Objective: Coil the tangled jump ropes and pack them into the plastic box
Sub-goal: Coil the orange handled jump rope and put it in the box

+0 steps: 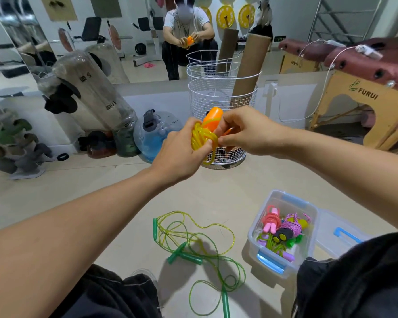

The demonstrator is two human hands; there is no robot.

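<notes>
Above a pale gym floor, a person seated facing a wall mirror holds both bare arms out in front, hands meeting at chest height. At far left, dumbbells on a rack (21, 154) and a blue water jug (156, 134) stand against the wall.

Moving right, the left hand (182, 150) is curled around a bundle of yellow rope (201, 137) wound about an orange handle (211, 119) that sticks up above the fingers. One loop hangs loose below the fist. The right hand (246, 131), just beside it, pinches the rope's end between thumb and fingertips, apparently tucking it into the coil. A white wire basket (221, 97) stands behind the hands.

On the near floor, below the hands, a green rope (193, 246) lies in a loose tangle, not yet coiled. To its right sits the open plastic box (283, 203) with blue latches, already holding several coiled ropes in pink, purple and green. Its lid (340, 235) lies just beside it, further right.

The likely risk: the slick tubing could spring open if the pinched end slips before it is tucked, and the hanging loop could snag and pull the coil apart. The box also looks fairly full, so a loose bundle may not fit.
</notes>
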